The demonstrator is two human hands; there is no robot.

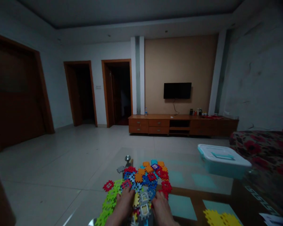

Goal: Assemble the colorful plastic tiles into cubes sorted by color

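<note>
Likely light and stiff, the toothed tiles want edge pinching; I cannot tell what the fingers hold.

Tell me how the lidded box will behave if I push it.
The lidded box would probably slide rather than tip, being wide and low and apparently resting on the smooth glass table. It looks like plastic, so it should be fairly stiff. With the lid on, its weight is hard to judge.
</note>
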